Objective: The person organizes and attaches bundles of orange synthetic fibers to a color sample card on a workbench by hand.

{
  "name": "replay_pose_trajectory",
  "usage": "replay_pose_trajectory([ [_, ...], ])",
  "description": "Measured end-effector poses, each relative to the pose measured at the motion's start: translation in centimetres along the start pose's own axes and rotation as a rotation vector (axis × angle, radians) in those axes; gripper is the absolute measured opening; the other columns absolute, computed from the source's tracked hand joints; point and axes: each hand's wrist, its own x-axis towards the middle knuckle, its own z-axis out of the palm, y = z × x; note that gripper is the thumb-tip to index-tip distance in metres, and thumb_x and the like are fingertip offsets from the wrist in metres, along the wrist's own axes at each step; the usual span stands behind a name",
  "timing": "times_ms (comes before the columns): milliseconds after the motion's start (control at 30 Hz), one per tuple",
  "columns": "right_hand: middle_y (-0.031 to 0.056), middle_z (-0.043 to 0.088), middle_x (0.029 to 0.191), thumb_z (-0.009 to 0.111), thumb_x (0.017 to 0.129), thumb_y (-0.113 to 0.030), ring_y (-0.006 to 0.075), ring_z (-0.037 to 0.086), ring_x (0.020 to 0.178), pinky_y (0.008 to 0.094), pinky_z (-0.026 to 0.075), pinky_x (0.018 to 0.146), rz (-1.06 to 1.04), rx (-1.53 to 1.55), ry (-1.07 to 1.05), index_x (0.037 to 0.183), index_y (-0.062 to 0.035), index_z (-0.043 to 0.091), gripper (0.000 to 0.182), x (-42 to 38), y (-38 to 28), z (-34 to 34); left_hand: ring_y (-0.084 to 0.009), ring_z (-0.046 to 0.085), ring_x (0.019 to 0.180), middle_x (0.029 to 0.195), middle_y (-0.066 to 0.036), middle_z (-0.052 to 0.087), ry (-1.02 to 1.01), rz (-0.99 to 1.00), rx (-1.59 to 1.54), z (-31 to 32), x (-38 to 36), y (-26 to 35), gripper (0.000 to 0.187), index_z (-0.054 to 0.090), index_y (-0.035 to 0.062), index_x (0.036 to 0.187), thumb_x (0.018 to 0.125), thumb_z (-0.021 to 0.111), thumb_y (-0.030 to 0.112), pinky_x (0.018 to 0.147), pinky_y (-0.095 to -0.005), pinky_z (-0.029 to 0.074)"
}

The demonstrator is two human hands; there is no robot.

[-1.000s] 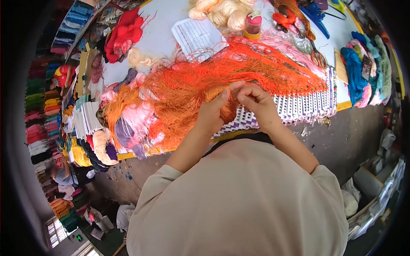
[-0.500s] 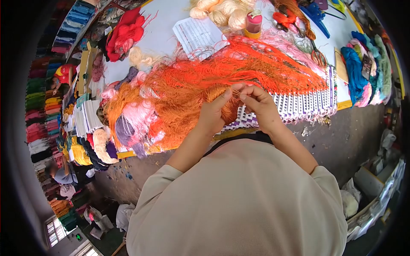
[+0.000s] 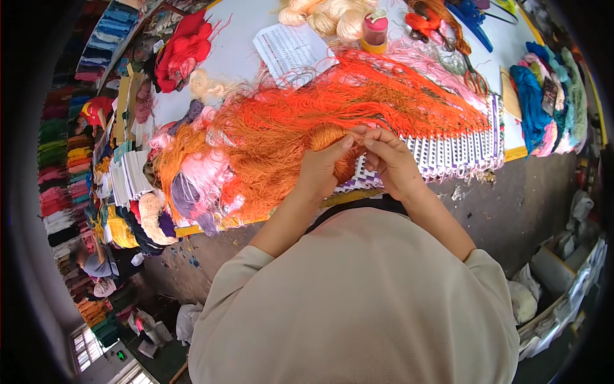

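My left hand (image 3: 322, 169) is closed around a bundle of rust-orange thread (image 3: 326, 136), its thumb lying over the strands. Close beside it, my right hand (image 3: 391, 160) pinches strands from that bundle between thumb and fingertips. Loose orange and red thread (image 3: 275, 115) spreads over the table under and beyond both hands. To the right, a row of white perforated cards with purple edges (image 3: 448, 157) runs along the table's near edge, with red-orange threads hanging at their far ends. The exact strands at my fingertips are too fine to make out.
A printed sheet (image 3: 294, 54), a pink-topped jar (image 3: 375, 32), cream skeins (image 3: 348, 24) and scissors (image 3: 474, 82) lie on the table's far side. Blue and green skeins (image 3: 531, 105) sit at right. Pink thread (image 3: 204, 169) and stacked papers (image 3: 131, 174) are at left. A person in red (image 3: 97, 112) is beyond.
My right hand has shifted slightly, its fingers curling closer together at the thread. The left hand keeps its hold on the bundle. The view has moved a little.
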Motion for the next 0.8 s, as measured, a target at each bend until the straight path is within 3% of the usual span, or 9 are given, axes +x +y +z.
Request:
replay_pose_trajectory([
  [133, -0.0022, 0.059, 0.087, 0.055, 0.094, -0.015, 0.0060, 0.046, 0.066, 0.0255, 0.042, 0.064, 0.009, 0.023, 0.033, 0.088, -0.0096, 0.059, 0.009, -0.2, -0.6, -0.3, -0.0258, 0.056, 0.116, 0.127, -0.017, 0.057, -0.076, 0.043, -0.086, 0.0, 0.7, -0.4, 0.019, 0.063, -0.0029, 0.100, 0.091, 0.052, 0.011, 0.099, -0.0372, 0.044],
  [267, 0.0077, 0.064, 0.109, 0.055, 0.095, -0.019, 0.0189, 0.059, 0.105, 0.0328, 0.042, 0.095, -0.292, -0.215, 0.227, 0.092, -0.0089, 0.059, 0.011, 0.7, -1.0, -3.6, -0.0313, 0.052, 0.123, 0.136, -0.023, 0.049, -0.098, -0.032, -0.146, 0.5, 1.1, 0.8, 0.021, 0.061, 0.0013, 0.089, 0.090, 0.046, 0.016, 0.101, -0.0398, 0.043],
  [333, 0.0110, 0.068, 0.103, 0.053, 0.095, -0.019, 0.0237, 0.065, 0.099, 0.0397, 0.045, 0.101, -0.300, 0.083, 0.190, 0.087, -0.0093, 0.057, 0.013, 0.2, -3.4, -7.4, -0.0243, 0.060, 0.108, 0.128, -0.023, 0.056, -0.071, -0.118, -0.212, -3.5, 1.6, 1.5, 0.023, 0.061, -0.0004, 0.098, 0.087, 0.053, 0.019, 0.087, -0.0362, 0.050],
  [467, 0.0001, 0.049, 0.072, 0.052, 0.093, -0.017, 0.0133, 0.050, 0.065, 0.0344, 0.048, 0.079, -0.363, -0.140, 0.415, 0.081, -0.0095, 0.053, 0.014, -4.2, -9.3, -18.5, -0.0138, 0.057, 0.066, 0.108, -0.016, 0.066, 0.305, 0.051, -0.079, -11.3, 1.8, 5.2, 0.024, 0.062, 0.0002, 0.103, 0.091, 0.053, 0.019, 0.061, -0.0247, 0.049],
  [567, 0.0021, 0.049, 0.071, 0.048, 0.088, -0.006, 0.0119, 0.050, 0.067, 0.0262, 0.045, 0.061, -0.727, -0.726, 1.073, 0.085, -0.0054, 0.059, 0.011, -10.6, -16.0, -29.9, -0.0062, 0.052, 0.059, 0.093, -0.009, 0.068, 0.237, 0.233, -0.292, -15.7, -0.4, 8.9, 0.031, 0.056, -0.0040, 0.118, 0.095, 0.052, 0.017, 0.052, -0.0198, 0.043],
  [600, 0.0033, 0.050, 0.068, 0.048, 0.084, 0.000, 0.0130, 0.053, 0.064, 0.0270, 0.045, 0.056, -0.700, -0.195, 1.184, 0.085, -0.0039, 0.061, 0.014, -14.0, -19.4, -35.2, -0.0047, 0.049, 0.057, 0.091, -0.007, 0.068, 0.146, 0.249, -0.392, -16.6, -0.8, 9.4, 0.033, 0.054, -0.0044, 0.121, 0.095, 0.052, 0.016, 0.050, -0.0197, 0.041],
  [633, 0.0045, 0.053, 0.069, 0.051, 0.081, -0.002, 0.0141, 0.053, 0.061, 0.0285, 0.045, 0.052, -0.680, -0.530, 1.457, 0.084, -0.0034, 0.063, 0.012, -16.7, -20.8, -39.5, -0.0023, 0.046, 0.055, 0.085, -0.005, 0.066, 0.117, 0.259, -0.405, -15.8, -0.9, 9.2, 0.035, 0.051, -0.0039, 0.126, 0.096, 0.051, 0.015, 0.048, -0.0180, 0.038],
  [700, 0.0054, 0.054, 0.070, 0.053, 0.079, -0.004, 0.0142, 0.052, 0.059, 0.0289, 0.044, 0.053, -0.631, -1.858, 1.408, 0.083, -0.0035, 0.063, 0.010, -16.0, -19.7, -36.4, -0.0021, 0.046, 0.055, 0.080, -0.004, 0.064, 0.127, 0.145, -0.271, -16.2, 0.2, 6.1, 0.030, 0.056, -0.0018, 0.119, 0.095, 0.054, 0.016, 0.045, -0.0174, 0.036],
  [800, 0.0047, 0.060, 0.076, 0.050, 0.085, -0.010, 0.0100, 0.053, 0.063, 0.0284, 0.044, 0.055, -0.501, -0.818, 0.747, 0.097, -0.0012, 0.064, 0.020, -6.9, -12.5, -31.3, -0.0038, 0.044, 0.048, 0.079, -0.004, 0.063, 0.323, -0.190, -0.063, -13.1, 3.8, -1.4, 0.019, 0.064, 0.0021, 0.102, 0.090, 0.063, 0.017, 0.038, -0.0187, 0.034],
])
